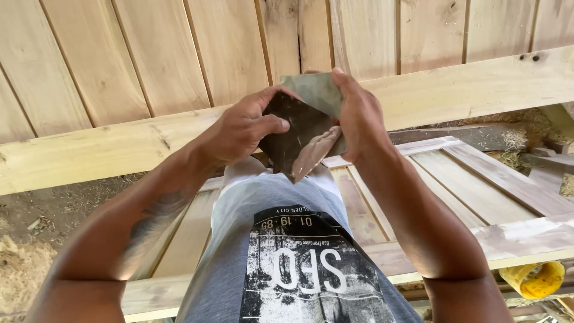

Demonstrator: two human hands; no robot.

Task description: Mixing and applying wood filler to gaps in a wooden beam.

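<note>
Both my hands hold one folded sheet of dark sandpaper (pixel 297 128) in front of my chest. My left hand (pixel 239 128) grips its left edge with the thumb pressed on the dark face. My right hand (pixel 357 116) pinches the upper right part, where a grey-green flap is bent over. A worn brownish corner of the sheet hangs down between the hands. Behind the sheet runs a long pale wooden rail (pixel 466 90) of a plank panel.
A wall of vertical wooden planks (pixel 149 54) fills the top. A panelled wooden door frame (pixel 478 185) lies flat below my arms. Sawdust and shavings (pixel 24 257) cover the ground at left. A yellow roll-shaped object (pixel 535 278) sits at lower right.
</note>
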